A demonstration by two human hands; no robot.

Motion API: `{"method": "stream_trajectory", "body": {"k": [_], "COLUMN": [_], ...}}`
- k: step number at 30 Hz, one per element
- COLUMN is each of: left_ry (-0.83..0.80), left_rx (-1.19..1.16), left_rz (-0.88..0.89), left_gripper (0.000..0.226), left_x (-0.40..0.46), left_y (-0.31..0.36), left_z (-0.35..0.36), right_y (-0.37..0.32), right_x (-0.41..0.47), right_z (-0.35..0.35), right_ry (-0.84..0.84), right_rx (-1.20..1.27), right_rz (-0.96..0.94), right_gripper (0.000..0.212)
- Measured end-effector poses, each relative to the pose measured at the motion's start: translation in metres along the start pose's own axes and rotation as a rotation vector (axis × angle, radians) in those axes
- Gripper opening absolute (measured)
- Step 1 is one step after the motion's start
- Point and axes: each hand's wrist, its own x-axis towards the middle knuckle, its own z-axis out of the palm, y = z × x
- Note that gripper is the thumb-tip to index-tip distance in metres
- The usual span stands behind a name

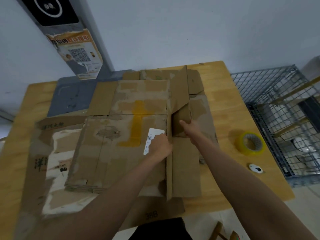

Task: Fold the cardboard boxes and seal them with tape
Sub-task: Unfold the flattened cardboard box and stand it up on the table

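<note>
A worn, flattened cardboard box [124,146] with yellow tape marks and a white label lies on top of a pile of flat cardboard on the wooden table [223,96]. My left hand [160,146] presses down on the box by the white label, fingers curled at its right edge. My right hand [189,128] grips a raised cardboard flap [181,101] that stands up along the box's right side. A roll of yellow tape [251,143] lies on the table to the right, apart from both hands.
A small white round object [256,168] sits near the tape. A wire cage [284,118] stands to the right of the table. More flat cardboard [50,161] spreads to the left. A grey pillar with a poster [79,56] rises behind the table.
</note>
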Motion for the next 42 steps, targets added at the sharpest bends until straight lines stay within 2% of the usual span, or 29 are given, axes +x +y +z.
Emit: {"method": "stream_trajectory", "body": {"k": [1,4,6,12,18,24,29,31,34,39,42], "left_ry": [0.017,0.031,0.053,0.172,0.265,0.375,0.466,0.496,0.536,0.492,0.449], "left_rx": [-0.001,-0.060,-0.075,-0.120,-0.199,-0.268,-0.219,-0.211,-0.246,-0.305,-0.350], "left_rz": [0.008,0.034,0.063,0.166,0.161,0.164,0.172,0.171,0.157,0.132,0.143], "left_gripper": [0.015,0.033,0.037,0.020,0.003,0.006,0.009,0.011,0.014,0.009,0.017], "left_x": [-0.001,-0.008,-0.017,-0.065,-0.103,-0.124,-0.137,-0.139,-0.133,-0.111,-0.099], "left_y": [-0.002,-0.008,-0.011,-0.012,-0.034,-0.040,-0.024,-0.018,-0.016,-0.013,-0.004], "left_z": [-0.008,-0.045,-0.078,-0.215,-0.319,-0.381,-0.437,-0.454,-0.468,-0.457,-0.448], "right_y": [-0.004,-0.022,-0.041,-0.131,-0.198,-0.226,-0.277,-0.292,-0.297,-0.286,-0.272], "right_x": [-0.001,-0.015,-0.035,-0.107,-0.157,-0.184,-0.223,-0.236,-0.253,-0.259,-0.247], "right_z": [0.002,0.003,0.000,-0.001,-0.007,-0.028,-0.062,-0.081,-0.112,-0.145,-0.156], "right_ry": [0.045,0.141,0.169,0.075,0.147,0.164,0.164,0.218,0.282,0.436,0.522], "right_rx": [0.001,0.018,0.066,0.256,-0.098,-0.056,-0.077,-0.109,-0.147,-0.324,-0.453], "right_rz": [-0.012,-0.062,-0.119,-0.297,-0.604,-0.632,-0.707,-0.750,-0.776,-0.763,-0.696], "right_gripper": [0.044,0.035,0.021,0.012,0.019,0.014,0.016,0.015,0.024,0.017,0.013]}}
